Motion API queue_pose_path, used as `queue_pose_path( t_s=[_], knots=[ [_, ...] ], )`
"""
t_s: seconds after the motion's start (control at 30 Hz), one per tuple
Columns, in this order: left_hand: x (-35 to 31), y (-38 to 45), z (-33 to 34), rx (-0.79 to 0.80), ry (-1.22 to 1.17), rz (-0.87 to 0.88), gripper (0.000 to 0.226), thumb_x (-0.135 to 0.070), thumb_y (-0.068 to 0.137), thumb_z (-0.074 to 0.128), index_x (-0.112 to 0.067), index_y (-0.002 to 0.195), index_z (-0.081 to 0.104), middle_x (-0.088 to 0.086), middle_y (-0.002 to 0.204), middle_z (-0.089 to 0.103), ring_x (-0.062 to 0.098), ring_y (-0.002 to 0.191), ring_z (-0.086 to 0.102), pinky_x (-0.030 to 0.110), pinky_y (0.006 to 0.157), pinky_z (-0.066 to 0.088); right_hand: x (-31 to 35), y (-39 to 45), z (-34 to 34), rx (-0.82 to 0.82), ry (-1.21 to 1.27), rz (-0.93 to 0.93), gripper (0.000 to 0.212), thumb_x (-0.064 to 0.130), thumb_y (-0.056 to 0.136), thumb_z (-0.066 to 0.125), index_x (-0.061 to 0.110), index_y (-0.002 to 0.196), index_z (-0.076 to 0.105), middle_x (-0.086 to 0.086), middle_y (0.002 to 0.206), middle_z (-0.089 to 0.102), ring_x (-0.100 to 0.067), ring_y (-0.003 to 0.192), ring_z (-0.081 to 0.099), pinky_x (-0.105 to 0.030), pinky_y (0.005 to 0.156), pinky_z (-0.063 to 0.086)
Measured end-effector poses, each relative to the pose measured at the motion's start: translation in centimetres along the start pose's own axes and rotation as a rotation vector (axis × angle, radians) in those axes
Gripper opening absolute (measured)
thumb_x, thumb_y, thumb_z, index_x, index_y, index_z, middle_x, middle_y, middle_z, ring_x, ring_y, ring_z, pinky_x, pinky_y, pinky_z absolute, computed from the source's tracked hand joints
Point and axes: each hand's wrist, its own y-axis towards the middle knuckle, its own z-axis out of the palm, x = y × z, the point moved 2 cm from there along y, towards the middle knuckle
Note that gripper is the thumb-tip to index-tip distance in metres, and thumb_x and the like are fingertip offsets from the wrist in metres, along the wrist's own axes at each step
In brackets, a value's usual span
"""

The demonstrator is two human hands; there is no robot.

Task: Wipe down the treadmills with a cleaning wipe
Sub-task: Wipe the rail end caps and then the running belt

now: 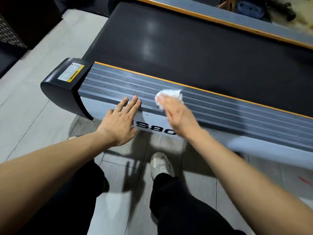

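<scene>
A treadmill lies across the view, with a black belt (177, 48) and a grey ribbed side rail (118, 82) edged in orange. My right hand (176, 112) presses a crumpled white wipe (169, 94) flat onto the near rail. My left hand (122, 121) rests beside it with fingers spread, fingertips touching the rail's front edge and nothing held. The wipe is partly hidden under my right fingers.
A black end cap (57, 85) with a yellow warning label closes the rail on the left. The far rail (220, 16) runs along the top. Grey floor tiles (33, 116) surround the machine. My shoe (160, 165) stands just below the rail. Clutter sits at the top right.
</scene>
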Motion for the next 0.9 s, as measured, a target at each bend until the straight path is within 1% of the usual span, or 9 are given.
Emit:
queue_pose_path(
  t_s=[0.07,0.17,0.3,0.43,0.57,0.63,0.7,0.77,0.9],
  knots=[
    [0.1,-0.2,0.1,-0.021,0.009,0.005,0.088,-0.046,0.101,0.043,-0.027,0.161,-0.019,-0.009,0.167,-0.025,0.018,0.157,-0.015,0.048,0.122,0.018,-1.8,3.6,-0.8,-0.011,-0.032,0.061,0.037,0.012,0.102,0.035,0.015,0.134,0.055,-0.005,0.138,0.054,-0.025,0.125,0.047,-0.042,0.115,0.036],
    [0.6,-0.4,0.5,-0.053,0.054,0.025,0.088,-0.047,0.102,0.042,-0.030,0.159,-0.022,-0.005,0.167,-0.026,0.020,0.157,-0.016,0.047,0.125,0.012,-2.2,7.1,-1.5,-0.069,-0.101,0.107,0.019,0.006,0.098,0.033,0.019,0.097,0.047,0.003,0.102,0.048,-0.021,0.091,0.042,-0.051,0.087,0.045],
    [1.4,-0.5,0.8,-0.098,0.034,-0.016,0.091,-0.046,0.100,0.048,-0.044,0.155,-0.025,0.007,0.167,-0.026,0.027,0.157,-0.017,0.053,0.126,0.008,1.4,4.0,0.5,-0.089,-0.068,-0.003,0.035,0.006,0.099,0.037,0.012,0.128,0.057,-0.010,0.131,0.056,-0.030,0.119,0.048,-0.045,0.101,0.041],
    [1.8,-0.5,1.0,-0.105,0.042,-0.063,0.091,-0.046,0.101,0.048,-0.047,0.153,-0.027,0.007,0.166,-0.029,0.032,0.155,-0.020,0.055,0.127,0.006,4.5,-1.0,2.5,0.026,0.043,-0.122,0.050,0.006,0.099,0.042,0.008,0.149,0.046,-0.012,0.153,0.046,-0.026,0.145,0.036,-0.036,0.122,0.025],
    [2.9,-1.6,1.1,-0.130,0.044,-0.092,0.092,-0.044,0.100,0.049,-0.043,0.156,-0.024,0.001,0.168,-0.026,0.029,0.157,-0.016,0.052,0.127,0.007,3.3,3.6,0.7,0.010,0.026,-0.068,0.041,0.008,0.103,0.039,0.016,0.141,0.054,-0.002,0.145,0.053,-0.019,0.132,0.044,-0.036,0.115,0.034],
    [3.9,-2.1,0.6,-0.102,0.060,-0.136,0.092,-0.041,0.100,0.049,-0.049,0.153,-0.026,0.007,0.167,-0.027,0.033,0.156,-0.015,0.052,0.125,0.011,2.9,7.5,0.1,0.004,-0.013,-0.037,0.028,0.004,0.099,0.038,0.016,0.111,0.059,0.001,0.115,0.058,-0.023,0.102,0.048,-0.043,0.093,0.047],
    [4.6,-2.1,-0.2,-0.048,0.081,-0.158,0.092,-0.038,0.101,0.047,-0.055,0.149,-0.029,0.010,0.166,-0.028,0.037,0.156,-0.016,0.052,0.124,0.015,3.0,10.6,0.0,-0.009,-0.117,-0.003,0.027,-0.005,0.087,0.037,0.021,0.087,0.045,0.007,0.092,0.047,-0.024,0.086,0.040,-0.048,0.074,0.050],
    [4.9,-2.1,-1.0,0.005,0.110,-0.147,0.090,-0.037,0.102,0.047,-0.055,0.149,-0.028,0.010,0.167,-0.027,0.035,0.155,-0.018,0.051,0.124,0.015,3.5,11.5,0.7,-0.014,-0.124,0.029,0.031,-0.007,0.084,0.038,0.023,0.088,0.045,0.004,0.094,0.048,-0.023,0.086,0.041,-0.049,0.073,0.053],
    [4.4,-2.0,-1.6,0.067,0.054,-0.147,0.090,-0.036,0.100,0.050,-0.055,0.152,-0.022,0.007,0.166,-0.029,0.030,0.156,-0.019,0.052,0.123,0.018,6.2,5.2,2.3,0.027,0.010,-0.091,0.037,-0.004,0.092,0.042,0.014,0.119,0.060,-0.013,0.119,0.060,-0.025,0.100,0.054,-0.044,0.088,0.054]
  ],
)
